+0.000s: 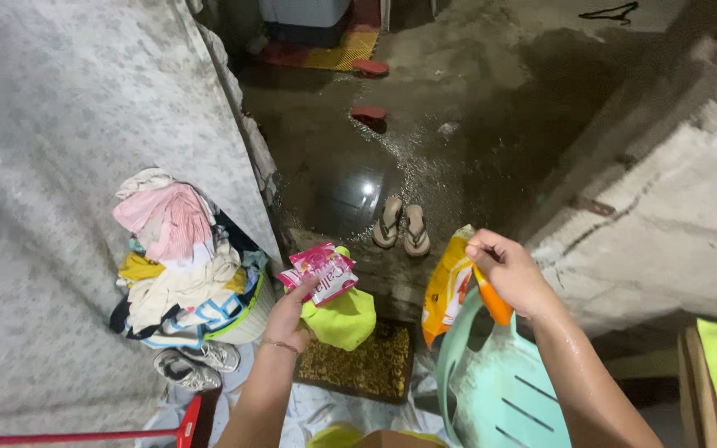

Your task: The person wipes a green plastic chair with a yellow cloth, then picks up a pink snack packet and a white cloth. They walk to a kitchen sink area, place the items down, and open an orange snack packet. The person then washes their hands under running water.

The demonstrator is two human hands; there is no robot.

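1. I see a glossy pink plastic sachet (319, 272) pinched in my left hand (290, 319).
2. My right hand (508, 272), skin wet and shiny, grips a slick orange plastic pouch (447, 286).
3. The mint chair (499, 386) looks like smooth moulded plastic.
4. The floor (425, 141) is wet, gleaming concrete.
5. The wall (674, 207) is rough, matt cement.
6. The basket (246, 319) holds soft cloth.
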